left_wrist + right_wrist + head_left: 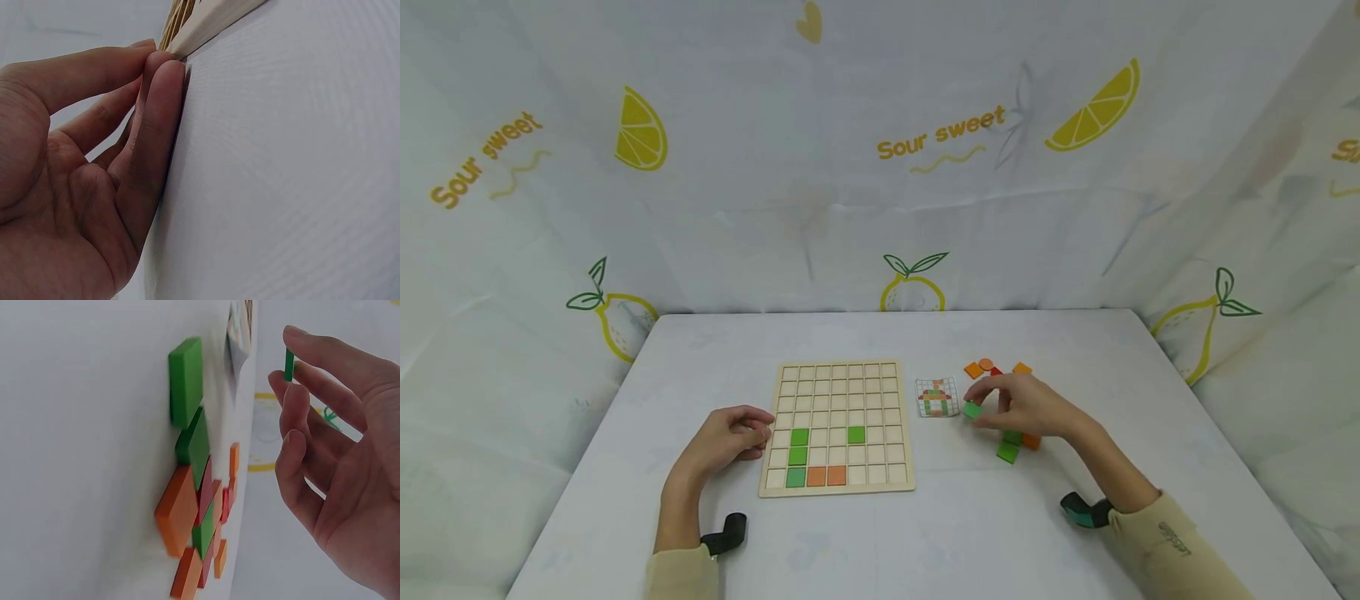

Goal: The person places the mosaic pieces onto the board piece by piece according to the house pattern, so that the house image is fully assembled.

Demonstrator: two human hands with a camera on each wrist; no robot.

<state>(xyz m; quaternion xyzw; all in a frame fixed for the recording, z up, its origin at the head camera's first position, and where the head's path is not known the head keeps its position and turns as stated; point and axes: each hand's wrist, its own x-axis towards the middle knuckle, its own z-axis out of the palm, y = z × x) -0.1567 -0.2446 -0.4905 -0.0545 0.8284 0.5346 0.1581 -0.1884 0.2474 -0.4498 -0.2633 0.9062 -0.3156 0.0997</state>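
A green square tile [972, 409] is pinched between the thumb and fingers of my right hand [1028, 405], held above the table beside the pattern card [937, 397]; the right wrist view shows this tile [289, 365] edge-on. My left hand [721, 442] rests at the left edge of the wooden grid board [837, 492], fingers relaxed and touching its side; in the left wrist view the fingertips meet the board's edge [209, 28]. On the board lie several green tiles [799, 437], one standing apart from the left column [856, 435], and two orange tiles [816, 477] in the bottom row.
Loose green, orange and red pieces lie in a pile [192, 506] under and around my right hand. At its far side are an orange square [973, 370] and an orange round piece [986, 364]. A printed white cloth hangs behind the table.
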